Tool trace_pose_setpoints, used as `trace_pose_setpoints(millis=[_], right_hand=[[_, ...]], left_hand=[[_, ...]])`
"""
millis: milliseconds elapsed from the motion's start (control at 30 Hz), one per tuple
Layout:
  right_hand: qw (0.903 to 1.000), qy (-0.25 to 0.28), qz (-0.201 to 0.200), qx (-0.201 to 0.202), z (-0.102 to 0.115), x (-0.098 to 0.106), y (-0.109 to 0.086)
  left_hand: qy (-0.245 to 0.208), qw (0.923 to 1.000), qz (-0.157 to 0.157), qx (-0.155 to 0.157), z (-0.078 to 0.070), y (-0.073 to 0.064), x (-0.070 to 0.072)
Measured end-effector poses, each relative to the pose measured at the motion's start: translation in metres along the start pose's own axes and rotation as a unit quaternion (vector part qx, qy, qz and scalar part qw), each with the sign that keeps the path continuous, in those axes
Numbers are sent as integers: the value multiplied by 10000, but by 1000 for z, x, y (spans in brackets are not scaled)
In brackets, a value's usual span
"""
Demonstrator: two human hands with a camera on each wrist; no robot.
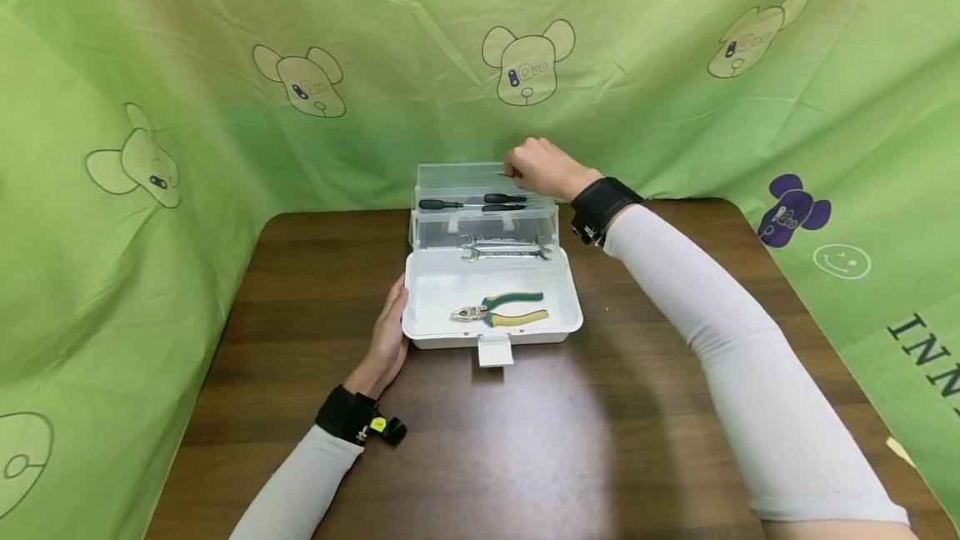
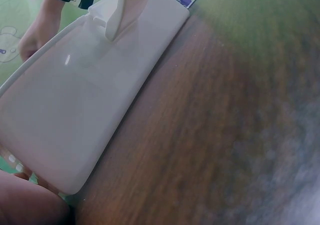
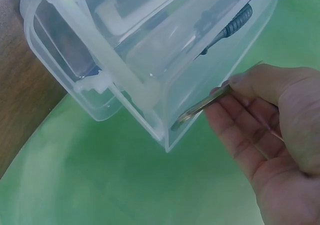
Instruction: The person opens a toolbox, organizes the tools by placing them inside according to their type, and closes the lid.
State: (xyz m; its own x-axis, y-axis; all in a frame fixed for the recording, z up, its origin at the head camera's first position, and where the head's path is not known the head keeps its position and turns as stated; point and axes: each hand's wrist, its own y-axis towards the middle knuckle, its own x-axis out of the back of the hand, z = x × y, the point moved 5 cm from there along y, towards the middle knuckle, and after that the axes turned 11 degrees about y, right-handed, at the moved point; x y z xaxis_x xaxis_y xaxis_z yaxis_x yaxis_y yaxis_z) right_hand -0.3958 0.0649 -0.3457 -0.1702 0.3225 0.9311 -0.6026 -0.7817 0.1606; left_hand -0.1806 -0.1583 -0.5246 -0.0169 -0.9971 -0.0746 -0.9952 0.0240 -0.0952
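A white toolbox (image 1: 420,307) stands with its lid and clear tiers folded back. My left hand (image 1: 387,333) rests against the box's left wall, its fingers partly hidden behind it. At the rear clear tier (image 1: 457,177), my right hand (image 1: 546,167) pinches a thin, shiny metal tool (image 3: 202,104) between thumb and fingers. The tool's far end lies at the tier's corner; its kind is unclear. Pliers (image 1: 512,298) with green and yellow handles lie in the white base. Screwdrivers (image 1: 441,204) with black handles and silver wrenches (image 1: 510,254) lie in the tiers.
The box sits on a dark wooden table (image 1: 315,290), its front latch (image 1: 495,352) hanging down. Close behind the box hangs a green cloth (image 1: 420,90) printed with bear heads, which also runs along both sides.
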Motion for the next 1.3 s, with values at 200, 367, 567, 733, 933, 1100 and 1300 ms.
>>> trace_pose_setpoints(millis=[200,367,567,733,933,1100,1300], right_hand=[[10000,-13,-3,82,-1,-2,4],[9999,64,75,95,-3,-4,7],[9997,121,218,33,-5,-6,9],[9996,91,254,-25,-4,-6,9],[9997,44,210,-103,-5,-7,9],[9996,-34,217,-162,-5,-6,8],[9988,-148,251,-406,-6,-3,7]], left_hand=[[-8,10000,-17,33,0,0,0],[-89,9999,-68,41,-1,2,0],[-100,9999,-88,67,-2,2,0],[-127,9998,-104,71,-1,3,1],[-98,9999,-107,88,-1,4,1],[-101,9999,-75,101,-1,4,1],[-107,9999,-47,60,-1,4,2]])
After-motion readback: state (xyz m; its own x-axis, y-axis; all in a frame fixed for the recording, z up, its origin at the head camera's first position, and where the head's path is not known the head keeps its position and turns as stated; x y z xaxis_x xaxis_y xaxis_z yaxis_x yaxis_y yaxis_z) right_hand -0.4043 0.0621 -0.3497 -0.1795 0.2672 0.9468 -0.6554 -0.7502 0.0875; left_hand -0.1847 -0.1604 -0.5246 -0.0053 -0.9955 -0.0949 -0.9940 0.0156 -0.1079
